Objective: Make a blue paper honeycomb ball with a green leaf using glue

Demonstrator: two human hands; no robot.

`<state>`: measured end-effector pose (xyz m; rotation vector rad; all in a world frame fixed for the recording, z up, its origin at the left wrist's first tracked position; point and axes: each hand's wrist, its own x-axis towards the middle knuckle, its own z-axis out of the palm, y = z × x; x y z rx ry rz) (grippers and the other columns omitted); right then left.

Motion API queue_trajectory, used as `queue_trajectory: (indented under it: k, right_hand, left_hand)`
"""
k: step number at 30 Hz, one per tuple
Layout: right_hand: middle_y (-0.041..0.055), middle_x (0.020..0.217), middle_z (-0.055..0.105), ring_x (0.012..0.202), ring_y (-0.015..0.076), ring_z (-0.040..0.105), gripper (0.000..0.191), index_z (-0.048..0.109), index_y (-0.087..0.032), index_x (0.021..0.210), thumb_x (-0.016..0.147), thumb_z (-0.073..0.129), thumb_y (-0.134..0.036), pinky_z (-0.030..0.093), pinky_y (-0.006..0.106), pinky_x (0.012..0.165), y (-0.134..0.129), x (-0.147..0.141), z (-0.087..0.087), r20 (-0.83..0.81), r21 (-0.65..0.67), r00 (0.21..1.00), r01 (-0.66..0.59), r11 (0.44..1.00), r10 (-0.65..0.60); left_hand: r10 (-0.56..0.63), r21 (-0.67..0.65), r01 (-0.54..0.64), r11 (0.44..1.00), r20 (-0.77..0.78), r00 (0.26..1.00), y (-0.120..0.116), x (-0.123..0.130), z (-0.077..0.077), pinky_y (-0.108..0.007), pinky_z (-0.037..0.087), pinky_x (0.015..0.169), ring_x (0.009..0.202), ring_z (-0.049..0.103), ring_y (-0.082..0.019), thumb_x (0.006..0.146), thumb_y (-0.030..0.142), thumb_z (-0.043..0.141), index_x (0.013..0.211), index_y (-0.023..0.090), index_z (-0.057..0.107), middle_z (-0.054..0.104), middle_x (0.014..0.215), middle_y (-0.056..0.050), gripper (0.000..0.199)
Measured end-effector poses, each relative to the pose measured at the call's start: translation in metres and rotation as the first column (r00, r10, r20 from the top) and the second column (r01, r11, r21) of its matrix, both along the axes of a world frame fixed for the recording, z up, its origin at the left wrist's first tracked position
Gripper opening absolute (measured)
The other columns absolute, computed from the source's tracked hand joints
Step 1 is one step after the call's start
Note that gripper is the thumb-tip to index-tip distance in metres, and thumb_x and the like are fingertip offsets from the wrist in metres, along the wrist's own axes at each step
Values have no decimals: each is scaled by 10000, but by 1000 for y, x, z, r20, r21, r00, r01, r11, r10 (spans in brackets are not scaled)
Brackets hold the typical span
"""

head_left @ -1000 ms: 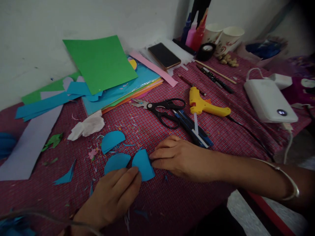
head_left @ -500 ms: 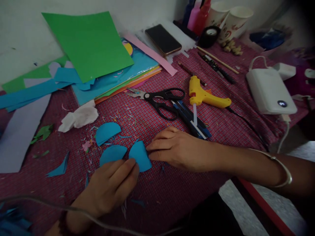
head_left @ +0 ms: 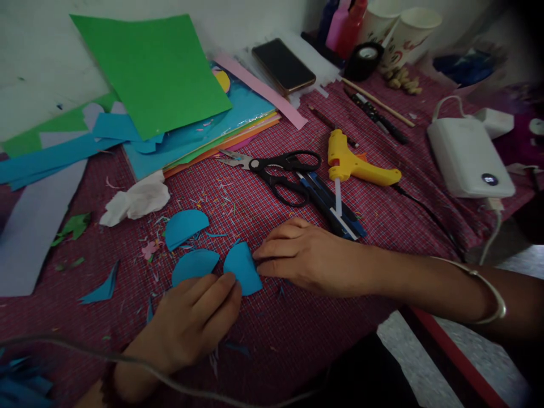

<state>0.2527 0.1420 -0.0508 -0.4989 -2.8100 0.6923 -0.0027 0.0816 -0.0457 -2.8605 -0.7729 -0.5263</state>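
Observation:
Several pieces of folded blue paper lie on the checked cloth. My left hand (head_left: 204, 317) has its fingers bent and pressed together on the left side of a half-round blue paper (head_left: 243, 270). The thumb is mostly hidden. From the other side, my right hand (head_left: 314, 258) holds the same piece by its straight edge with its fingertips close together. Just left of it, a second blue half-circle (head_left: 193, 266) is partly covered by my left hand. A third blue half-circle (head_left: 187, 226) rests farther back, with thin paper trimmings around it.
Beyond my hands lie black-handled scissors (head_left: 280, 170), a blue cutter (head_left: 329, 207) and a yellow glue gun (head_left: 355, 164). Coloured paper sheets (head_left: 157, 79) and a phone (head_left: 284, 65) are at the back. A white power bank (head_left: 470, 156) stands at right. A cable (head_left: 144, 367) crosses in front of my left wrist.
Almost nothing differs. The view has shifted very slightly; both hands stay at the same blue paper piece.

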Motion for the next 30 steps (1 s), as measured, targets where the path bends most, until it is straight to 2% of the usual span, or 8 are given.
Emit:
queue_trajectory:
  k: [11, 15, 19, 23, 27, 30]
  right_hand:
    - [44, 1187, 653, 1062, 188, 521, 252, 627, -177, 1160, 934, 519, -153, 356, 368, 904, -2, -1, 3, -15, -30, 999, 36, 999, -36]
    - [39, 1210, 642, 1069, 204, 512, 340, 561, -211, 1280, 946, 507, -175, 342, 376, 890, -2, -1, 1, -12, -4, 1000, 23, 1000, -23]
    - [25, 1209, 638, 1049, 221, 507, 297, 598, -232, 1239, 954, 517, -216, 322, 384, 870, -2, -2, 0, 27, 21, 1000, 8, 1000, -8]
    - [20, 1211, 634, 1026, 221, 507, 278, 606, -240, 1224, 960, 519, -237, 320, 384, 857, -2, -2, -1, 34, 47, 999, 7, 999, -8]
    - [14, 1354, 574, 1050, 217, 501, 261, 605, -230, 1208, 975, 488, -232, 322, 380, 861, -3, -1, -2, 26, 74, 1000, -6, 997, 4]
    - [19, 1370, 576, 1077, 215, 502, 255, 603, -222, 1201, 981, 474, -220, 319, 380, 874, -3, -2, -4, 9, 79, 1000, -8, 997, 7]
  left_hand:
    - [5, 5, -5, 1000, 16, 1000, 0, 1, -2, -258, 488, 609, 713, 561, -133, 917, 33, 446, 901, 125, 629, 670, 893, -53, 206]
    - [14, -1, -14, 1000, 13, 1000, 1, 3, 2, -265, 486, 601, 705, 548, -141, 949, 58, 404, 907, 122, 622, 669, 867, -50, 231]
    - [5, 2, -5, 1000, 28, 1000, 2, 5, 5, -260, 470, 584, 691, 545, -136, 966, 54, 369, 898, 120, 613, 667, 851, -48, 261]
    - [8, 10, -8, 1000, 16, 1000, 1, 4, 1, -261, 459, 562, 674, 538, -136, 962, 46, 378, 911, 117, 616, 666, 862, -48, 253]
    - [10, 1, -10, 1000, 30, 999, -1, 1, -6, -266, 465, 583, 695, 544, -142, 927, 32, 444, 931, 114, 626, 662, 878, -52, 199]
    - [18, -45, -17, 999, 27, 999, -4, 0, -8, -274, 477, 618, 709, 549, -145, 924, 64, 453, 952, 123, 632, 664, 897, -53, 191]
